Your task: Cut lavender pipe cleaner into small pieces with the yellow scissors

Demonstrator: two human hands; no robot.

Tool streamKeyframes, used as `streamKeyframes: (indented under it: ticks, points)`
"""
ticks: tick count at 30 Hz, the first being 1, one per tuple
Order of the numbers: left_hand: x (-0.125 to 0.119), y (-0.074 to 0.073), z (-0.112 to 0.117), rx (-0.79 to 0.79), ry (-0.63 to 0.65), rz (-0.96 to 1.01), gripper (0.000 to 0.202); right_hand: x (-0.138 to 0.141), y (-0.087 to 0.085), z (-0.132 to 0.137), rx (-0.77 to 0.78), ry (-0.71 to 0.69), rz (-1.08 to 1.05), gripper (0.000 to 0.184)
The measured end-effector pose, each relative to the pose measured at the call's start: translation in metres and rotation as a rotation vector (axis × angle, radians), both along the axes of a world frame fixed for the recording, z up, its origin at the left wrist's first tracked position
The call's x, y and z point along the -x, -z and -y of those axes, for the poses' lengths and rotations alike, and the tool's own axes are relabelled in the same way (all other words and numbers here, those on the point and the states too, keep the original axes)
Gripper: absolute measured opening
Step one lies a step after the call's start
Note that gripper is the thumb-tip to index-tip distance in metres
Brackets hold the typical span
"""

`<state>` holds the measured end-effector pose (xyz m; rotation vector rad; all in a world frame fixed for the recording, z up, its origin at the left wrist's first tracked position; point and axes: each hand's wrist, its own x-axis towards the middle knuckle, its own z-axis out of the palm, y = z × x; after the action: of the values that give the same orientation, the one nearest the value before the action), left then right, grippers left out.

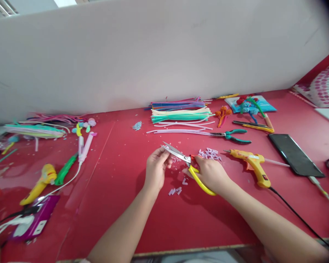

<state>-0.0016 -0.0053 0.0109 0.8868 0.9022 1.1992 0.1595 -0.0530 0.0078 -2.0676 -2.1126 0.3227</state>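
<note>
My right hand [210, 171] grips a pair of scissors [178, 152] with yellow handles, its silver blades slightly apart and pointing left. The fingers of my left hand [157, 166] are pinched at the blades around a small lilac pipe cleaner piece [166, 147], mostly hidden by the fingers and steel. Lilac clippings [176, 159] lie on the red table [109, 204] under the blades. A heap of short cut lilac pieces [210, 153] sits just beyond my right hand, and several more pieces [175, 191] lie nearer me.
Pipe cleaner bundles [181, 115] lie along the white partition [153, 54]. To the right are green-handled pliers [235, 136], a yellow glue gun [249, 162] with its cord, and a phone [294, 155]. A pink hair straightener [84, 148], another yellow glue gun [41, 182] and a purple power strip [40, 219] are left.
</note>
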Motion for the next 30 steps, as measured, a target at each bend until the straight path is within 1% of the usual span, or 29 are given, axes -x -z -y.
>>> streamKeyframes:
  ticks: [3,8,16,30]
  points:
    - [0.0005,0.0001,-0.0006,0.01,-0.008,0.028,0.009,-0.0008,0.0008,-0.0005,0.006,-0.021,0.035,0.041]
    - [0.0005,-0.0015,0.0,0.032,-0.018,0.059,0.01,-0.0002,-0.0004,0.0002,0.021,-0.026,0.029,0.043]
    - [0.0,-0.0041,0.0006,0.025,-0.031,0.041,0.009,0.0024,-0.0011,0.001,0.038,-0.018,0.004,0.043]
    - [0.0019,-0.0012,-0.0003,0.009,-0.019,0.054,0.01,0.0027,-0.0024,0.0011,0.02,-0.011,0.022,0.043]
